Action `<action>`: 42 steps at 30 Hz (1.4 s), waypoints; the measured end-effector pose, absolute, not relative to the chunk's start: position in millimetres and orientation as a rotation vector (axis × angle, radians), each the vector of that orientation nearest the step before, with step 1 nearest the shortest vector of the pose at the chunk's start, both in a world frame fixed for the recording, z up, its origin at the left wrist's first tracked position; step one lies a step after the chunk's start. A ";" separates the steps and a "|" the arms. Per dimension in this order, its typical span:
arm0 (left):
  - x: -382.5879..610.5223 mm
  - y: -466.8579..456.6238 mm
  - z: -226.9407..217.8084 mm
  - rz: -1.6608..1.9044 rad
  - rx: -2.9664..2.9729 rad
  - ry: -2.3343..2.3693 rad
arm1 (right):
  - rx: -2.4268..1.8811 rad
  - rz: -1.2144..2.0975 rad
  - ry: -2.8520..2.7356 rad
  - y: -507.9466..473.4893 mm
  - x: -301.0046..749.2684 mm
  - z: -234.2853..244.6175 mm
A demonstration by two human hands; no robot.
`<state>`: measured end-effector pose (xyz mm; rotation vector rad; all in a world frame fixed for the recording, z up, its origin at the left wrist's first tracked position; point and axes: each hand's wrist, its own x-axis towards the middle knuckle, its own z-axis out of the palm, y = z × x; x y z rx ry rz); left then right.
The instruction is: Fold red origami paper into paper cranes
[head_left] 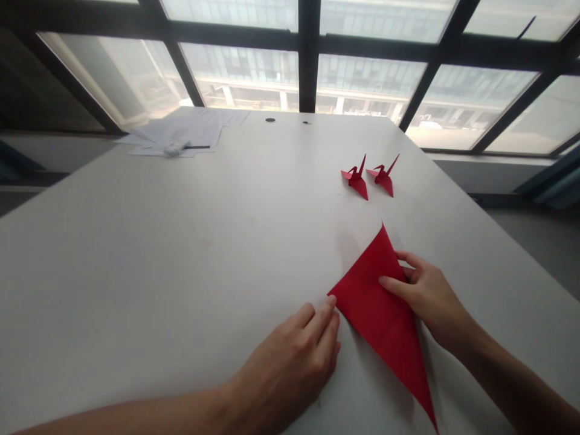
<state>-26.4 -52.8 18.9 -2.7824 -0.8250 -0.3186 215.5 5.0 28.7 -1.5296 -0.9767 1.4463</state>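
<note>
A red sheet of paper [385, 308], folded into a triangle, is held slightly above the white table between my two hands. At its left corner, the fingertips of my left hand [301, 347] pinch the paper. My right hand [426, 296] grips the right edge, with the thumb on top and the other fingers partly hidden behind the sheet. One point of the triangle faces away from me, and another reaches down to the bottom of the view.
Two red paper cranes, a left one [356, 178] and a right one [383, 176], stand beyond the sheet on the white table [181, 272]. Loose white papers [190, 130] lie at the far left, a dark pen [197, 147] on them. Windows line the far side.
</note>
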 end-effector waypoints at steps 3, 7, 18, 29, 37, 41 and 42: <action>-27.7 -53.2 17.0 -0.235 -2.814 -0.805 | -1.530 1.453 -0.967 5.0 215.2 28.3; -28.6 -53.0 14.6 -0.168 -2.843 -0.808 | -1.543 1.443 -0.963 4.6 215.0 28.7; -29.7 -53.5 17.9 -0.148 -2.836 -0.775 | -1.548 1.442 -0.971 3.9 213.2 31.9; -28.6 -52.2 19.6 -0.161 -2.820 -0.795 | -1.550 1.466 -0.978 6.0 217.0 31.4; -28.7 -51.8 19.4 -0.152 -2.832 -0.791 | -1.563 1.486 -1.012 6.5 217.3 35.2; -29.0 -52.2 19.4 -0.142 -2.836 -0.775 | -1.519 1.532 -1.088 4.2 219.1 37.6; -29.1 -52.2 19.4 -0.138 -2.838 -0.775 | -1.507 1.546 -1.100 3.5 219.6 37.8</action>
